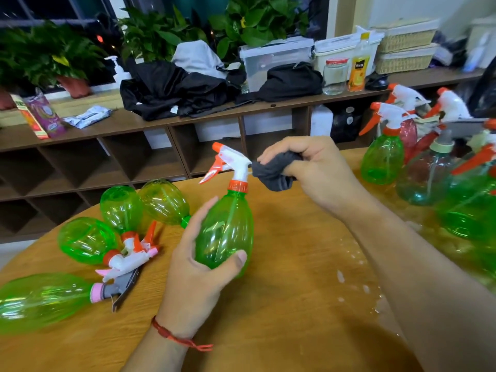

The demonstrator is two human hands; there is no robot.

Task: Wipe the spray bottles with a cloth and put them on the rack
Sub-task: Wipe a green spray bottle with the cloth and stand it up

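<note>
Left hand (198, 267) fingers wrapped round green spray bottle (226, 229), upright over table (295, 304) centre. Right hand (308, 167) bunches grey cloth (271, 171) against white trigger head. Likely light, slick, thin-walled; grip the belly.

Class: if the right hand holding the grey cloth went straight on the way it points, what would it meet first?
Probably the white plastic trigger head of the green transparent spray bottle in the left hand; the grey cloth seems to touch it.
</note>
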